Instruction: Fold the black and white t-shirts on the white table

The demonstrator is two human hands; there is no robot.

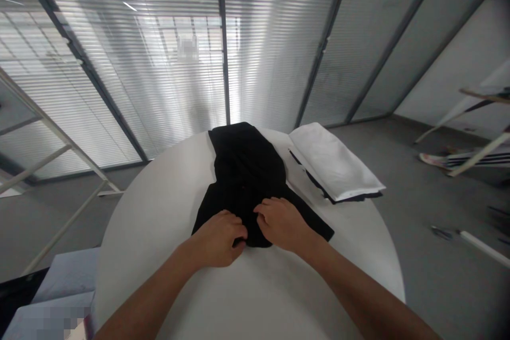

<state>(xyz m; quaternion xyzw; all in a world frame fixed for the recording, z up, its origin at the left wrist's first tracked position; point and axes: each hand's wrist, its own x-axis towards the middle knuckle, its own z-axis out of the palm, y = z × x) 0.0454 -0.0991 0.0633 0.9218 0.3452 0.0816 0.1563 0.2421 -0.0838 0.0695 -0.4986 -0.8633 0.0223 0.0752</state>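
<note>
A black short-sleeved shirt (249,154) lies on the round white table (159,196), its body stretching away from me and its two sleeves spread to the sides near me. At the near edge, my left hand (223,236) curls its fingers and thumb around the cloth. Just right of it, my right hand (281,223) has bent fingers closed on the same shirt beside the neck area. Some of the fingertips are hidden by the hands and lost against the black fabric.
A folded white garment (334,162) lies on dark cloth (360,198) at the table's right edge. White metal frames (75,143) stand at the left. Papers (67,276) lie at lower left. Glass panels with blinds (183,79) rise behind the table. Shoes (434,159) are at far right.
</note>
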